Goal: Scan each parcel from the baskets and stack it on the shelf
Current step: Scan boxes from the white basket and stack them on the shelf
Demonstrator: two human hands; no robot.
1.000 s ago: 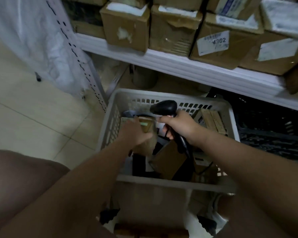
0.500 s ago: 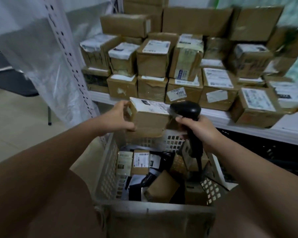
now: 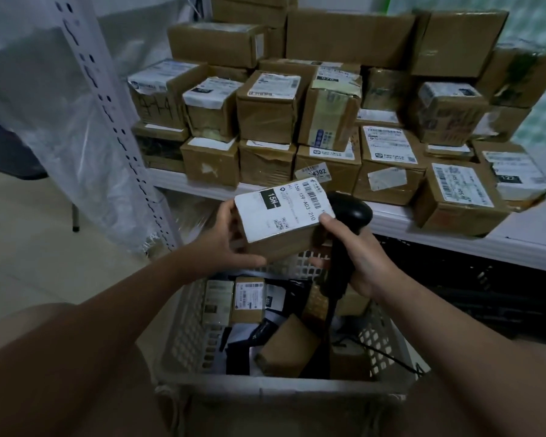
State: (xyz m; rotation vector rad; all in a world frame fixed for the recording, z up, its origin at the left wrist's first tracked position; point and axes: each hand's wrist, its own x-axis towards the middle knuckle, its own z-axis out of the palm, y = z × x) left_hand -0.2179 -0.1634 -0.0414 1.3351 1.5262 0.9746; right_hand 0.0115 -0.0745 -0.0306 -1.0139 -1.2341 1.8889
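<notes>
— Reporting the parcel's position?

— Holding the cardboard parcel in the air over the far end of the white plastic basket, just in front of the shelf. Tilting its white shipping label up toward the camera.

— Noting the grip?

— Clasping the parcel's left end with the left hand, laying the thumb along the lower near edge and curling the fingers round the far side. Wrapping the right hand round the handle of a black barcode scanner, closing the fingers tight on it. Stretching that thumb out and pressing it on the label's right corner. Seeing the scanner head just behind the parcel's right end; not managing to tell whether touching.

— Recording the surroundings?

— Finding more small boxes and dark packets lying loose in the basket, with the scanner's cable trailing down among them. Counting taped cartons standing two and three high on the shelf, most bearing white labels. Noting a perforated white upright left of the shelf, clear plastic sheeting hanging beside it, and a black crate sitting under the shelf at the right.
</notes>
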